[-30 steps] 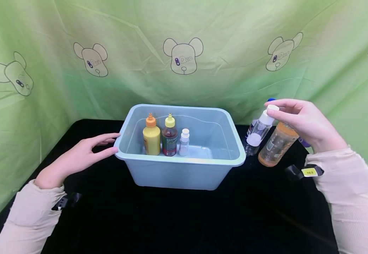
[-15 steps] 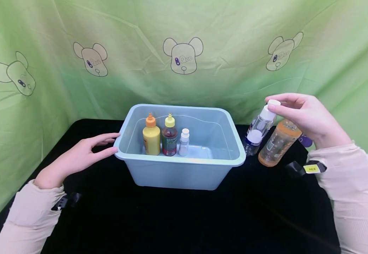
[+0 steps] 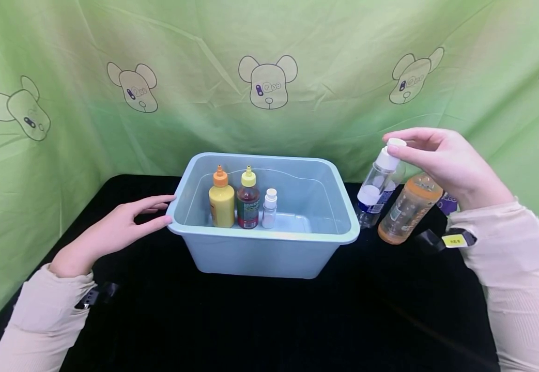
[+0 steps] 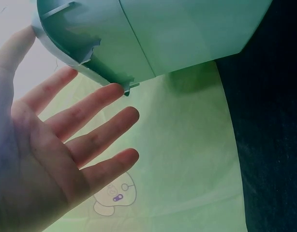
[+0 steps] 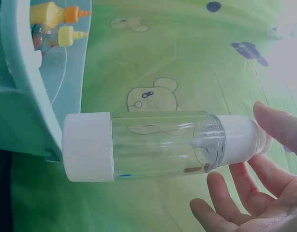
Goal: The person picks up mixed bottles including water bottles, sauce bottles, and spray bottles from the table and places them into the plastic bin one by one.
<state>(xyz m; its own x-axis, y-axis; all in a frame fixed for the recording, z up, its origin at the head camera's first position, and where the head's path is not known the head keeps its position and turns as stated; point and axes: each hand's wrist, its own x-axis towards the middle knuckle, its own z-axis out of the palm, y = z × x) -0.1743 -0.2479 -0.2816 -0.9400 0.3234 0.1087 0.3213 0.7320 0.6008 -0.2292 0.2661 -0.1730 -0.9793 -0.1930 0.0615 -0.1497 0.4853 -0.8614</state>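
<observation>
Right hand (image 3: 452,163) and clear bottle (image 5: 155,145) are a little higher than half a second ago

With its thumb and fingers, the right hand pinches the bottle by its white top. This bottle has also a white base, and it is held just outside the right end of the blue tub (image 3: 260,256); whether it touches the rim, I cannot tell. Behind its lower part one sees a bottle with blue-and-white label (image 3: 381,202). Near to it, on the right, is a bottle with orange ends (image 3: 410,209), and further right a purple thing (image 3: 447,204), partly hidden.

Left hand (image 3: 116,227) has its fingers extended and relaxed, and it touches the left rim of the tub without grasping it. Inside the tub three bottles stand upright in a row: a yellow bottle (image 3: 222,205), a dark red bottle (image 3: 248,207) and a small white-capped bottle (image 3: 270,212). Under the tub lies a black cloth (image 3: 250,320).
</observation>
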